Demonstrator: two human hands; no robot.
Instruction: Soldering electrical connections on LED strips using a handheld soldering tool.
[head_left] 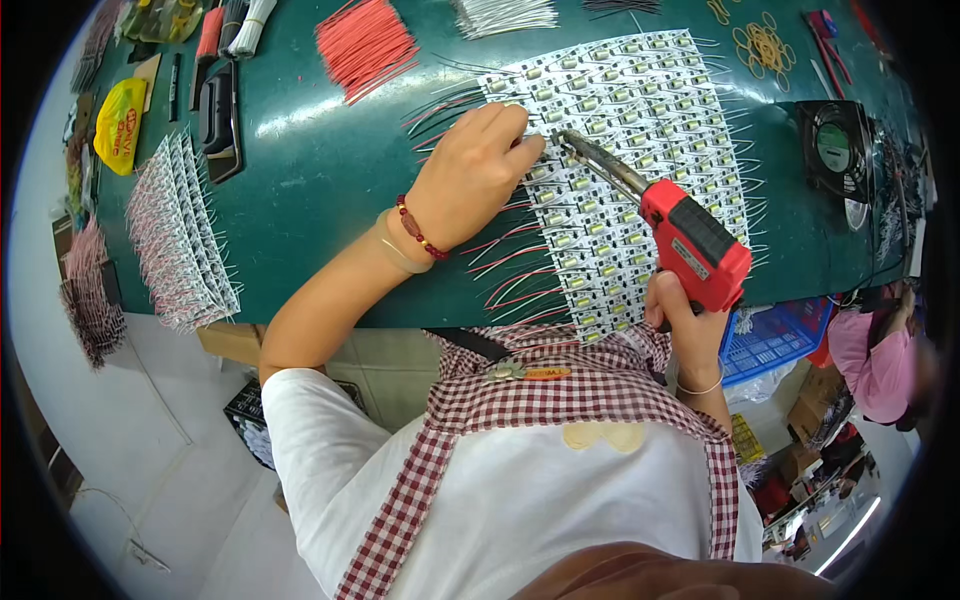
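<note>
"Looking at the left hand (478,165), can you say what it grips?"

"Its fingers are bent and drawn in at the left edge of the sheet of white circuit boards (655,160), toward the far end. I can't tell whether they have closed on a wire; the back of the hand hides it."

"And the right hand (688,325)?"

"Wrapped around the handle of the red soldering gun (700,245). The gun's metal nose slants up and left over the boards, its tip just beside the left fingertips. I can't tell if the tip touches."

"Where does the sheet lie?"

"On the green tabletop (330,210), in front of the person, its near end at the front edge by the checkered apron (555,405). Thin wires stick out along both sides."

"What else is around it?"

"Beyond it, a pile of red wires (367,47) and a pile of white wires (505,15). Far right, some rubber bands (762,50), with a black fan (835,145) nearer. Well to the left, more wired boards (180,240) sit near a yellow packet (120,125)."

"Below the tabletop?"

"1 blue crate (775,345), on the right."
</note>
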